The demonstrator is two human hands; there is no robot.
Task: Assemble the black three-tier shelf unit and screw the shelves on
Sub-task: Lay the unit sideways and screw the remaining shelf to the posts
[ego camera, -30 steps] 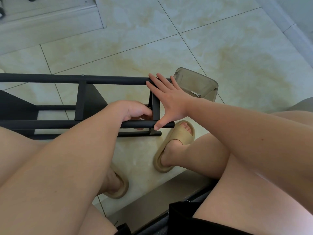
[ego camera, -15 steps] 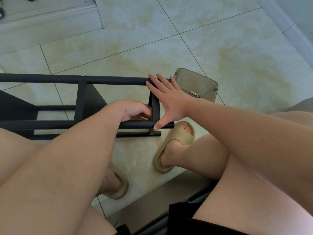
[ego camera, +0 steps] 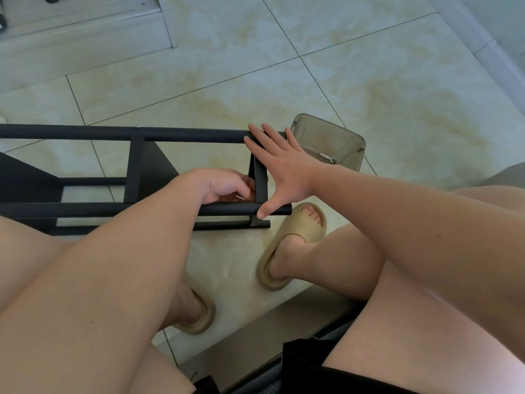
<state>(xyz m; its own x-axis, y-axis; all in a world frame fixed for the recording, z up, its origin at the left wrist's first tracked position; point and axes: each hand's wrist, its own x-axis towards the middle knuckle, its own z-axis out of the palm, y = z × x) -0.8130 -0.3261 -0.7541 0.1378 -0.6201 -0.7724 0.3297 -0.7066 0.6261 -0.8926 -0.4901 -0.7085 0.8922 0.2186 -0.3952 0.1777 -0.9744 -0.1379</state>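
The black shelf unit [ego camera: 136,177] lies on its side on the tiled floor, its long tubes running left to right. My right hand [ego camera: 281,169] is spread flat against the end shelf panel [ego camera: 260,186], fingers on the far tube, thumb on the near tube. My left hand [ego camera: 224,186] is curled inside the frame just left of that panel, fingers pinched together at it. Whatever they hold is hidden by the hand.
A smoky translucent plastic box [ego camera: 332,143] with a small metal tool inside stands just right of the frame's end. My feet in tan slippers [ego camera: 287,245] rest on the floor below the frame. A raised step [ego camera: 85,44] lies at the far left.
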